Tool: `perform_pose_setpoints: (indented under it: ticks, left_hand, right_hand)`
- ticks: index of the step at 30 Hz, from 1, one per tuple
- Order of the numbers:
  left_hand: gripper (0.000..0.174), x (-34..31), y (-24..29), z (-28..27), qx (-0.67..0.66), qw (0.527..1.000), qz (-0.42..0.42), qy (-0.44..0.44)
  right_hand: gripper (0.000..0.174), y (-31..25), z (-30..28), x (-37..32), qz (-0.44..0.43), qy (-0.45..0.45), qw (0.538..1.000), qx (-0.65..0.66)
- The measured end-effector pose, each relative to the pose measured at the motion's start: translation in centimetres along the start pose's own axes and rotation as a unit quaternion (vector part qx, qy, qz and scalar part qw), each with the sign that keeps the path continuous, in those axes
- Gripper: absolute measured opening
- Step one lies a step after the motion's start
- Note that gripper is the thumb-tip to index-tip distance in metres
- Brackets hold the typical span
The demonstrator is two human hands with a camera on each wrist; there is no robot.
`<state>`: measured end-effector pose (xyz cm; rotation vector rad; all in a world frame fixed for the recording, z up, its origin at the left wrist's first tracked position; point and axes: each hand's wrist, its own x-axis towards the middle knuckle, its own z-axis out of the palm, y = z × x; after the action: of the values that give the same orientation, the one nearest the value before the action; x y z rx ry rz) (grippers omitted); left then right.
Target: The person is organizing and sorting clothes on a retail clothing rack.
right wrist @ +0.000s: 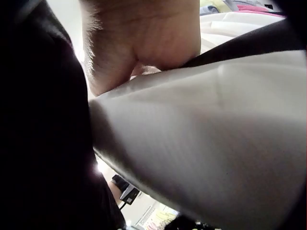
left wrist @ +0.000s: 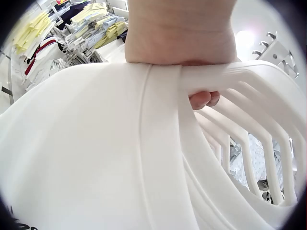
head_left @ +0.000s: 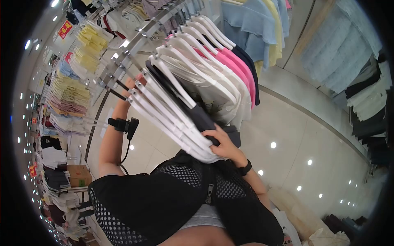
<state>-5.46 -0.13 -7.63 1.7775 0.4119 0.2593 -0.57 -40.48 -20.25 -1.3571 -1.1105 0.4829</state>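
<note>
In the head view several white shirts (head_left: 176,125) hang on white hangers near the end of a metal rack. My left hand (head_left: 132,83) is up by the hanger tops, partly hidden behind them. The left wrist view has its curled fingertips (left wrist: 200,100) showing under the arm of a white hanger (left wrist: 216,78), beside a white shirt's neckline. Low on the right, my right hand (head_left: 223,142) grips the shoulder ends of the white shirts, next to a black garment (head_left: 201,119). A white garment (right wrist: 206,124) fills the right wrist view below that hand, its fingertips hidden.
The metal rail (head_left: 152,26) runs away toward the back, carrying more hangers with a pink shirt (head_left: 236,65) and pale shirts. Light blue clothes (head_left: 250,24) hang behind. Racks of yellow tops (head_left: 92,37) line the left, and a cardboard box (head_left: 79,175) stands there.
</note>
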Motion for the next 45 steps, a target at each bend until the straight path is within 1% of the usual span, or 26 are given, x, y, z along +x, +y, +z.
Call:
perform_pose_setpoints:
  ticks: [1,3,4,5,6,8,10,11,12,14,15,16,18,20,21,23,24,26,27,29,34,38,40,41,43,45]
  left_hand:
    - [0.039,0.1,0.2,0.7,0.069,0.996,0.003,0.052]
    - [0.042,-0.3,1.2,2.2,0.007,0.998,0.002,0.057]
    - [0.042,0.1,0.9,1.6,0.01,0.999,0.0,0.051]
    - [0.042,0.7,0.0,0.6,0.027,0.999,0.005,0.035]
    - [0.043,1.2,-0.5,0.2,0.043,0.999,0.009,0.02]
    - [0.043,1.1,0.2,1.0,0.006,0.999,0.046,-0.021]
    - [0.043,1.0,0.4,1.2,-0.031,0.994,0.088,-0.059]
    - [0.044,0.9,0.2,0.9,0.006,0.994,0.096,-0.044]
    - [0.044,0.7,0.1,0.8,0.043,0.993,0.105,-0.03]
    - [0.045,-0.4,0.5,1.1,0.059,0.994,0.093,-0.005]
    - [0.046,-0.6,0.7,1.2,0.075,0.994,0.078,0.019]
    - [0.047,-0.2,-0.3,0.3,0.071,0.995,0.074,-0.002]
    - [0.047,0.0,-0.2,0.0,0.085,0.994,0.065,0.011]
    - [0.048,-0.6,0.6,1.8,0.084,0.994,0.047,0.056]
    - [0.048,-0.3,0.5,1.9,0.082,0.994,0.045,0.053]
    - [0.048,0.1,0.6,1.7,0.104,0.992,0.068,0.028]
    - [0.049,0.3,0.3,1.4,0.101,0.992,0.069,0.031]
    - [0.049,0.4,0.0,1.1,0.105,0.991,0.083,0.031]
    - [0.049,0.3,-0.2,0.9,0.11,0.989,0.092,0.029]
    - [0.049,0.3,-0.7,0.7,0.104,0.99,0.083,0.046]
    - [0.049,0.1,-0.6,0.6,0.104,0.991,0.05,0.071]
    - [0.051,0.6,-2.2,-0.4,0.123,0.987,0.074,0.07]
    - [0.051,0.6,-2.3,-0.4,0.129,0.984,0.094,0.077]
    - [0.051,0.4,-2.0,-0.3,0.137,0.985,0.08,0.074]
    - [0.051,0.2,-1.5,0.0,0.149,0.984,0.066,0.069]
    - [0.051,0.2,-1.2,0.6,0.115,0.988,0.071,0.081]
  right_hand:
    - [0.06,-1.4,-0.2,0.5,0.007,-0.018,0.999,0.034]
    - [0.067,0.5,-0.7,0.9,0.025,-0.04,0.999,0.013]
    - [0.073,1.9,-1.2,1.2,0.067,-0.04,0.996,-0.035]
    - [0.073,6.1,-1.3,1.0,0.054,-0.015,0.998,-0.002]
    - [0.057,8.8,-1.9,0.3,0.075,0.027,0.993,-0.085]
    - [0.037,13.0,-3.5,-0.8,0.246,0.035,0.946,-0.209]
    - [0.027,20.8,-3.9,-3.8,0.183,0.091,0.921,-0.331]
    - [0.026,22.7,-4.3,-4.9,0.209,0.061,0.924,-0.314]
    - [0.025,23.6,-4.7,-6.2,0.234,0.031,0.926,-0.296]
    - [0.026,23.0,-6.2,-8.5,0.282,-0.148,0.89,-0.326]
    - [0.025,20.5,-7.5,-8.0,0.276,-0.15,0.913,-0.261]
    - [0.024,15.5,-9.0,-7.3,0.268,-0.152,0.931,-0.193]
    - [0.022,4.6,-10.2,-3.3,0.147,0.067,0.978,-0.131]
    - [0.019,-1.9,-10.8,-0.3,0.057,0.2,0.972,-0.109]
    - [0.019,-3.0,-10.4,0.8,0.06,0.201,0.972,-0.111]
    - [0.027,-4.3,-9.0,3.2,-0.028,0.273,0.943,-0.187]
    - [0.027,-4.1,-8.0,4.5,-0.03,0.273,0.943,-0.188]
    - [0.033,-2.3,-6.4,6.4,-0.022,0.417,0.832,-0.365]
    - [0.033,-0.7,-6.4,6.5,-0.024,0.416,0.832,-0.366]
    - [0.037,3.4,-6.5,6.3,0.052,0.416,0.802,-0.425]
    - [0.035,11.0,-7.5,2.0,0.156,0.413,0.799,-0.409]
    - [0.038,18.4,-9.0,-5.6,0.389,0.298,0.767,-0.415]
    - [0.037,18.3,-10.1,-7.5,0.515,0.225,0.734,-0.381]
    - [0.037,18.1,-10.7,-7.5,0.513,0.225,0.735,-0.381]
    - [0.036,13.9,-11.8,-6.6,0.425,0.369,0.723,-0.402]
    - [0.037,10.2,-13.0,-3.9,0.201,0.455,0.791,-0.357]
